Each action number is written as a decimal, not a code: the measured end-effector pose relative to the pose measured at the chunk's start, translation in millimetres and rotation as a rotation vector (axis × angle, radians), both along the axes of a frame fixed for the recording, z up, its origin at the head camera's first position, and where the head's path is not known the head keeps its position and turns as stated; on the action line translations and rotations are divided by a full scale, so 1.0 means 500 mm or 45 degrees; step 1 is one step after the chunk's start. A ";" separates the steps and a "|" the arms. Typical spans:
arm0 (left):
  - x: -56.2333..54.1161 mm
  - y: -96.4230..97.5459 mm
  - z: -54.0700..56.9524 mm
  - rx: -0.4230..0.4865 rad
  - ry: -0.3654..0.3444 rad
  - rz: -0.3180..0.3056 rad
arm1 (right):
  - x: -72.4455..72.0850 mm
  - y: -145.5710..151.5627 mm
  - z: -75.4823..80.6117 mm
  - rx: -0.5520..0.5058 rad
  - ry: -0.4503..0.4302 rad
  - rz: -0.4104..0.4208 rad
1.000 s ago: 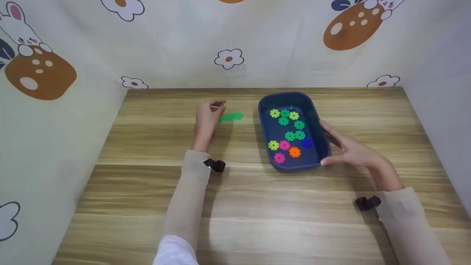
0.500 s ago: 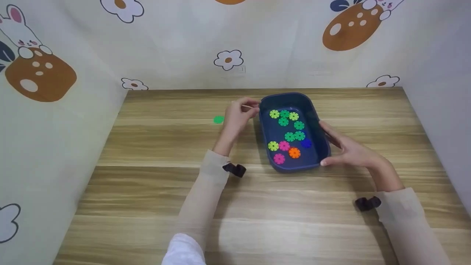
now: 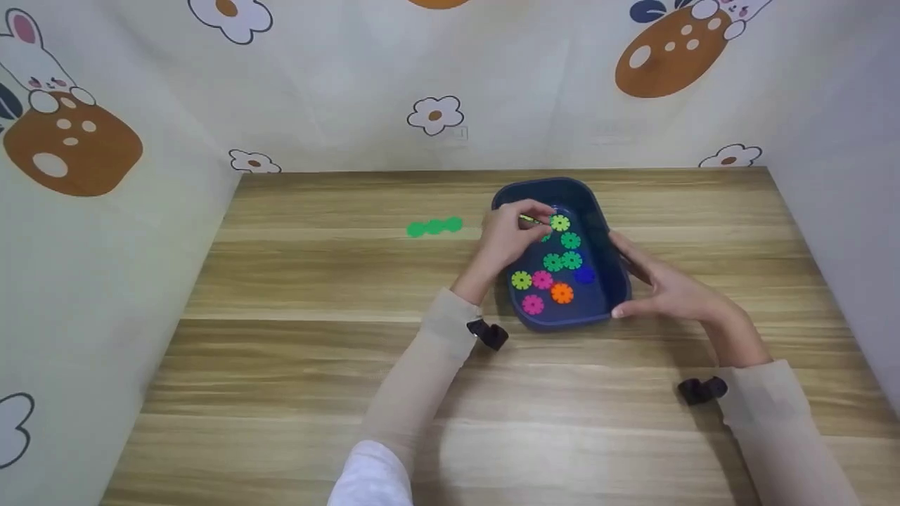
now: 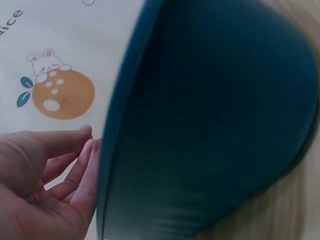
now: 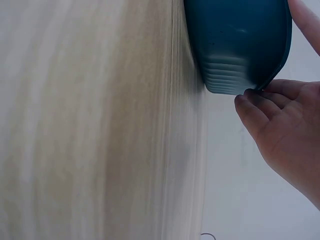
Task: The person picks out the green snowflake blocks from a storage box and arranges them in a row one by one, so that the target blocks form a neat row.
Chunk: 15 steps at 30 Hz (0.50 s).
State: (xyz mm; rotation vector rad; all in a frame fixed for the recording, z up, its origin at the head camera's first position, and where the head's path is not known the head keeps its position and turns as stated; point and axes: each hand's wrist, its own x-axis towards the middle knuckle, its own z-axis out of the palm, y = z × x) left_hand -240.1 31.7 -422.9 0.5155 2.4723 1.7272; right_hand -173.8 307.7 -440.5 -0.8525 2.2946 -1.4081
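Note:
A navy plastic box (image 3: 619, 299) holds several small notched plastic discs: yellow-green, green, pink, blue and an orange disc (image 3: 562, 293). My left hand (image 3: 510, 235) reaches in over its left rim, thumb and fingers apart above the far discs. Between them a yellow-green disc (image 3: 526, 219) partly shows, and the hand hides others. In the left wrist view, the box wall covers what lies past the fingertips (image 4: 86, 130). My right hand (image 3: 668, 284) holds the box by its near right corner, thumb at the near end and fingers along the right side.
Left of the box, three green discs (image 3: 435, 226) lie in a row on the wooden table (image 3: 295, 351). A patterned cloth wall (image 3: 337, 91) stands behind the table and along its sides. A dark wrist mount (image 3: 489, 335) sits on each sleeve.
My left hand has moved right, from the green row on the table to inside the box, uncovering the whole row. The right hand and the box have stayed in place.

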 end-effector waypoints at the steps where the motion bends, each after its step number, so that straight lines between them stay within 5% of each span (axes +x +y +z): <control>1: 0.001 0.007 -0.002 -0.012 0.001 -0.010 | 0.000 0.000 0.000 0.001 0.002 0.003; 10: 0.001 0.059 -0.020 -0.019 -0.037 -0.109 | 0.000 -0.002 -0.004 -0.047 0.017 0.035; 15: 0.000 0.075 -0.037 -0.084 -0.148 -0.140 | 0.000 0.000 -0.005 -0.029 0.006 0.024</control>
